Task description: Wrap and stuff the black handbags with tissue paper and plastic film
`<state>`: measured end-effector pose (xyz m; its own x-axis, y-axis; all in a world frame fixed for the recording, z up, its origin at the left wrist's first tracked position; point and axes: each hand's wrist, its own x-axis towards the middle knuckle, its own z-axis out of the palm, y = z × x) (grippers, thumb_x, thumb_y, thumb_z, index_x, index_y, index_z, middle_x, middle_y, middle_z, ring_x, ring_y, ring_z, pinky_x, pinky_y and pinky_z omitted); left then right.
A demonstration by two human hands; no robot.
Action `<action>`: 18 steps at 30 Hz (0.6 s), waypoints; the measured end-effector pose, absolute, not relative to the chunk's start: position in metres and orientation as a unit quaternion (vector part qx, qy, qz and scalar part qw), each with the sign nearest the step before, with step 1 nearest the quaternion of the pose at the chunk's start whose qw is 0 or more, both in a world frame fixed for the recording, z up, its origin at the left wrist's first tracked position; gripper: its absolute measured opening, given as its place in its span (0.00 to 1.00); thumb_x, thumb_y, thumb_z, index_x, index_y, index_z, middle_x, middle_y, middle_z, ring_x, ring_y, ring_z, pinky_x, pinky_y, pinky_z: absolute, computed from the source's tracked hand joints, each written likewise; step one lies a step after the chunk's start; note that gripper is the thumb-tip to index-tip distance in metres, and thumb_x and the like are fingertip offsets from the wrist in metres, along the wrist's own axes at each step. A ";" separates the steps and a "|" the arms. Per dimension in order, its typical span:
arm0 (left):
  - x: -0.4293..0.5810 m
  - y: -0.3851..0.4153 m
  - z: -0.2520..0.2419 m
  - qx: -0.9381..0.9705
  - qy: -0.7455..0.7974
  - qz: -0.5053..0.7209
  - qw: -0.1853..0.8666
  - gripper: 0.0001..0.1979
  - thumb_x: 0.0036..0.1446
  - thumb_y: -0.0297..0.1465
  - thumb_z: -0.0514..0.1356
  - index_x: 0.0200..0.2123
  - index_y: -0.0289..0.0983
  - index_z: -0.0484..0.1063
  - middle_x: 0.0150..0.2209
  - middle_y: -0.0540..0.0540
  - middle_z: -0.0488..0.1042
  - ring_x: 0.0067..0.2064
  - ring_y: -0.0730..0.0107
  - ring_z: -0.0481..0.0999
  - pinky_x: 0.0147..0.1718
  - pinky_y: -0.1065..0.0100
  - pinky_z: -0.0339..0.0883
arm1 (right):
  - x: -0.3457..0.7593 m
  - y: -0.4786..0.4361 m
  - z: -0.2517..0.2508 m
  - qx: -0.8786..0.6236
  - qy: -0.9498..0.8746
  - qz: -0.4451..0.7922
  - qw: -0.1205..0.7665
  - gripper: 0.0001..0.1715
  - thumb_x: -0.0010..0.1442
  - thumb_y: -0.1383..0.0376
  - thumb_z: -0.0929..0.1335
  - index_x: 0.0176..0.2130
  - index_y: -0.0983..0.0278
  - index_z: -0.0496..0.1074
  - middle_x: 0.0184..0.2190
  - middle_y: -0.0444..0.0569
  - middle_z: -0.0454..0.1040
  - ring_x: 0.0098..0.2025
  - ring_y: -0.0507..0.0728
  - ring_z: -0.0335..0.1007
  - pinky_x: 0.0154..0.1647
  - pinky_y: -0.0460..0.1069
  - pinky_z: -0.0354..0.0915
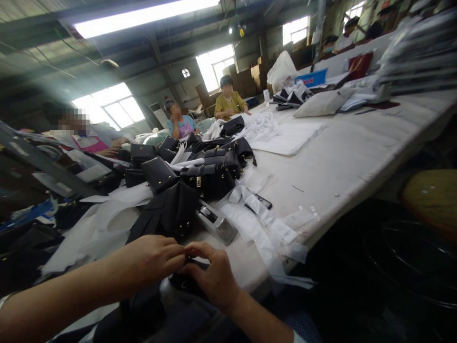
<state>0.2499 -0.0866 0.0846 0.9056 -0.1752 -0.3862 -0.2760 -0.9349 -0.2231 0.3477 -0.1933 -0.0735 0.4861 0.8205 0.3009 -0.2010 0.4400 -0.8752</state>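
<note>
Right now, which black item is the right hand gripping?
The black item at bottom centre, partly hidden under the right hand; the black bags lie heaped beyond.

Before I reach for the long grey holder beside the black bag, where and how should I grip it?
The grey holder is probably best pinched from above, across its narrow width, at the end nearest the right hand. It is long and box-like, and this end looks free, while its far end sits close to the black bag.
</note>
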 end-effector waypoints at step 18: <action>0.218 -0.070 0.090 -0.998 -0.043 0.034 -0.037 0.16 0.72 0.38 0.53 0.44 0.43 0.81 0.43 0.47 0.83 0.39 0.69 0.84 0.38 0.79 0.73 | 0.351 -0.197 -0.069 -0.413 -0.383 0.354 0.747 0.17 0.51 0.70 0.79 0.42 0.62 0.81 0.39 0.45 0.83 0.44 0.57 0.80 0.50 0.48 0.72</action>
<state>0.2183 -0.0702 0.0899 0.9939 0.0841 -0.0712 0.0892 -0.9935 0.0708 0.3510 -0.1968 -0.0689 0.4565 0.8446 0.2798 -0.2124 0.4088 -0.8876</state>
